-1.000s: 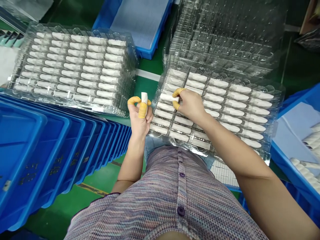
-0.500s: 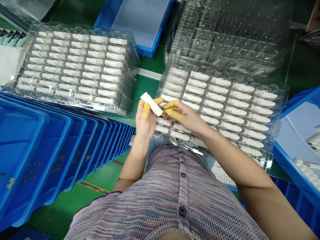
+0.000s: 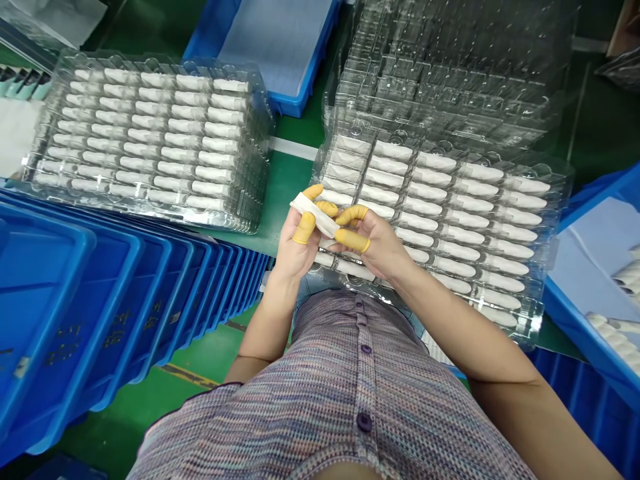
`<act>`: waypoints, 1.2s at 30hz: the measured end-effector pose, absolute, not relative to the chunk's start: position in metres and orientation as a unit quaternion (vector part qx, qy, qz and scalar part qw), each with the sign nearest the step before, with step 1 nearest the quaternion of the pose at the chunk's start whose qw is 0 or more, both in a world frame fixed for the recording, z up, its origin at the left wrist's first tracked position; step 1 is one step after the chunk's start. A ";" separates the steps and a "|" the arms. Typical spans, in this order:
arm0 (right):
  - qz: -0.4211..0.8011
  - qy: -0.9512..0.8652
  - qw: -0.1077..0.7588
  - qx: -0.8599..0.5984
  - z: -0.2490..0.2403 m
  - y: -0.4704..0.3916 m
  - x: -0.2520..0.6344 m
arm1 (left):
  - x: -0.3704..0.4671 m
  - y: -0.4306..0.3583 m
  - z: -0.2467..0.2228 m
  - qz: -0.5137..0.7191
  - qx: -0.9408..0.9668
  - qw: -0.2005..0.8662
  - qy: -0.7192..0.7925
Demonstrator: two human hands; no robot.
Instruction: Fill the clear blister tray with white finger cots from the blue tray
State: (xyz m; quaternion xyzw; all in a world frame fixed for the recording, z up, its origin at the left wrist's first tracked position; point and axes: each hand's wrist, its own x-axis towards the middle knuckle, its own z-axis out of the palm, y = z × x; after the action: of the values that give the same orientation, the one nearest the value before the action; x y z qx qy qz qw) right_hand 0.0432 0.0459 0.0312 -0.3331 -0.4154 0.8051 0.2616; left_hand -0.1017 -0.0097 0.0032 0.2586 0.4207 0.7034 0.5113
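Note:
A white tube-like piece (image 3: pixel 316 215) slants between my hands, above the near left corner of the right-hand clear tray (image 3: pixel 435 223). My left hand (image 3: pixel 300 240) grips its upper left part, with yellow finger covers on the thumb and fingers. At its lower right end, my right hand (image 3: pixel 377 240) pinches it between covered thumb and fingers. Rows of similar white pieces lie in the tray beneath and to the right of my hands. The fingertips behind the piece are partly hidden.
Stacked clear trays (image 3: pixel 140 140) with white pieces stand at the left. More clear trays (image 3: pixel 450 73) are behind the right one. Blue bins (image 3: pixel 115 300) line the lower left; others stand at the back (image 3: pixel 293 103) and right (image 3: pixel 590 333).
The piece and my left hand have shifted slightly right. My right thumb and fingers have closed on the piece's lower right end.

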 end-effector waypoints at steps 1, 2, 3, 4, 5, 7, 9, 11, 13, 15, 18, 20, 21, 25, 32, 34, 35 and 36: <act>0.840 -0.366 0.236 -0.324 0.033 0.047 0.043 | -0.103 -0.011 0.004 0.699 0.256 0.523 0.416; 0.869 -0.320 0.210 -0.315 0.035 0.047 0.043 | -0.105 -0.012 0.005 0.693 0.254 0.535 0.411; 0.890 -0.281 0.186 -0.306 0.036 0.048 0.043 | -0.107 -0.013 0.005 0.688 0.254 0.546 0.405; 0.905 -0.253 0.166 -0.300 0.038 0.049 0.043 | -0.110 -0.013 0.005 0.682 0.255 0.557 0.400; 0.914 -0.235 0.151 -0.295 0.038 0.049 0.043 | -0.112 -0.014 0.005 0.676 0.259 0.566 0.394; 0.924 -0.216 0.127 -0.288 0.038 0.048 0.043 | -0.115 -0.016 0.004 0.666 0.268 0.581 0.384; 0.933 -0.204 0.108 -0.277 0.036 0.046 0.042 | -0.117 -0.017 0.003 0.658 0.277 0.590 0.376; 0.936 -0.207 0.100 -0.265 0.034 0.045 0.041 | -0.118 -0.017 0.003 0.654 0.281 0.596 0.372; 0.927 -0.250 0.101 -0.263 0.032 0.052 0.042 | -0.120 -0.017 0.001 0.663 0.281 0.582 0.377; 0.883 -0.346 0.134 -0.288 0.030 0.069 0.044 | -0.124 -0.015 -0.002 0.685 0.298 0.526 0.407; 0.687 -0.564 0.255 -0.380 0.026 0.111 0.047 | -0.135 -0.012 -0.011 0.651 0.407 0.382 0.515; 0.494 -0.697 0.291 -0.430 0.022 0.138 0.047 | -0.141 -0.011 -0.018 0.568 0.494 0.300 0.585; 0.409 -0.749 0.275 -0.443 0.021 0.148 0.046 | -0.142 -0.011 -0.021 0.527 0.527 0.275 0.607; 0.206 -0.873 0.113 -0.427 0.022 0.160 0.034 | -0.141 -0.013 -0.028 0.445 0.589 0.243 0.629; 0.122 -0.918 0.024 -0.377 0.026 0.153 0.013 | -0.138 -0.010 -0.031 0.354 0.631 0.220 0.654; 0.134 -0.917 0.020 -0.375 0.026 0.150 0.010 | -0.136 -0.009 -0.029 0.291 0.648 0.194 0.676; 0.142 -0.917 0.014 -0.372 0.027 0.148 0.010 | -0.135 -0.010 -0.028 0.254 0.656 0.179 0.688; 0.146 -0.915 0.011 -0.375 0.029 0.145 0.011 | -0.133 -0.010 -0.026 0.216 0.662 0.162 0.699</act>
State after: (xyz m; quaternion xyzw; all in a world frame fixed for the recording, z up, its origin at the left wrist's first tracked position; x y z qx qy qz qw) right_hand 0.0108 0.1452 0.0286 -0.3748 -0.9154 0.1464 0.0112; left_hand -0.1332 -0.0104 -0.0262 0.6623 0.6990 0.2156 0.1624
